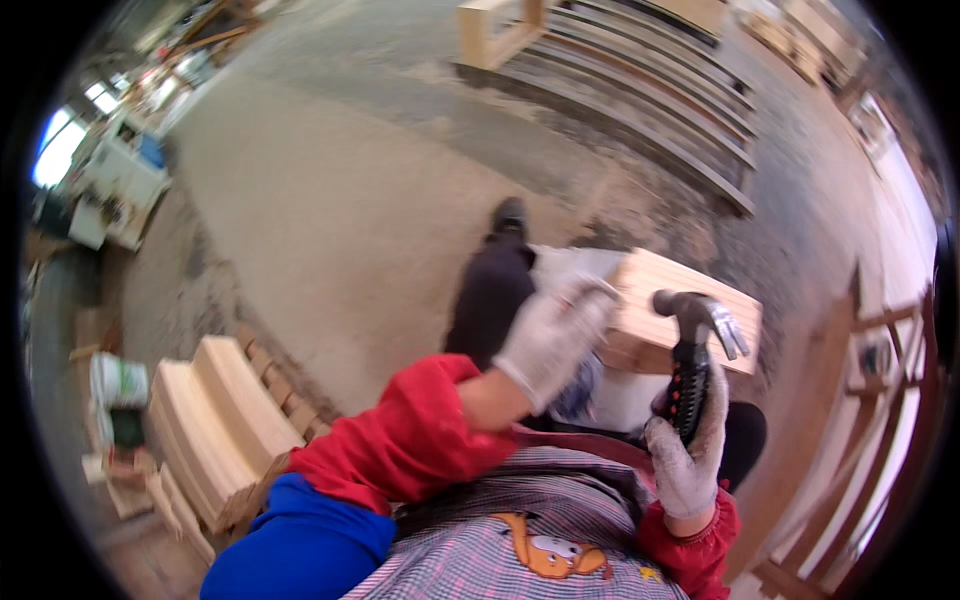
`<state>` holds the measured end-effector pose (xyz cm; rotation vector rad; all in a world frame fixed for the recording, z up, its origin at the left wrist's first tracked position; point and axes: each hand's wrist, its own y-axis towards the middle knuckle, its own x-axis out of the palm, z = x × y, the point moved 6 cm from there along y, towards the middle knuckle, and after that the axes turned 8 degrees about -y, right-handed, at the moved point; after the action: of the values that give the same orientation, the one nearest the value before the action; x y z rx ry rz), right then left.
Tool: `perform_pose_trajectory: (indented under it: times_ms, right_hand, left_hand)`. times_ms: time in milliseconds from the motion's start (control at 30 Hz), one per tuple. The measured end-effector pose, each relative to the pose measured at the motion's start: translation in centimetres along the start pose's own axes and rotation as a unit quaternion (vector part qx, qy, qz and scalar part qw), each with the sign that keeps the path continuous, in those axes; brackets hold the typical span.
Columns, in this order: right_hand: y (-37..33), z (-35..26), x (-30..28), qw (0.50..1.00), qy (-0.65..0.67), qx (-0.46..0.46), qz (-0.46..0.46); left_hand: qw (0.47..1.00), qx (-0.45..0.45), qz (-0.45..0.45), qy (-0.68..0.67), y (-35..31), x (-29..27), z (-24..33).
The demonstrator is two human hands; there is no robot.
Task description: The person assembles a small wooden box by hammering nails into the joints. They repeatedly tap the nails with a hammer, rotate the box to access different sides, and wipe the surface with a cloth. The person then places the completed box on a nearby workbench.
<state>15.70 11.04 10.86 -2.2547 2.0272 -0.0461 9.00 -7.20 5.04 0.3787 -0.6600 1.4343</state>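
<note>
A claw hammer [685, 350] stands head-up in my right hand [695, 450], whose white-gloved fingers wrap its black handle. Its dark steel head is in front of a pale wooden block [655, 285], apparently made of layered boards. At the block's left edge is my left hand [558, 340], also in a white work glove. Its fingertips are drawn together and blurred; whatever they pinch, if anything, is too small to make out. Beneath the block shows a white surface [625, 400], between my legs.
Ahead lies a slatted wooden pallet [640, 115] with a pale wooden frame [490, 35] on its left end. Long wooden pieces [225, 425] are stacked at my left, beside a white bucket [118, 382]. A wooden rack [870, 400] stands at the right.
</note>
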Motion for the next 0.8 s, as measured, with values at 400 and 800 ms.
perform_pose_trajectory:
  times_ms: [400, 800]
  right_hand:
    - [0.8, 1.2, 12.9, 0.893, -0.278, -0.13, -0.328]
    - [0.2, 6.4, 6.9, 0.946, -0.2, 0.127, -0.224]
  left_hand:
    - [0.861, -0.122, 0.473, 0.141, -23.4, -30.9, 3.5]
    - [0.566, -0.439, 0.589, 0.375, -50.2, -46.6, -17.2]
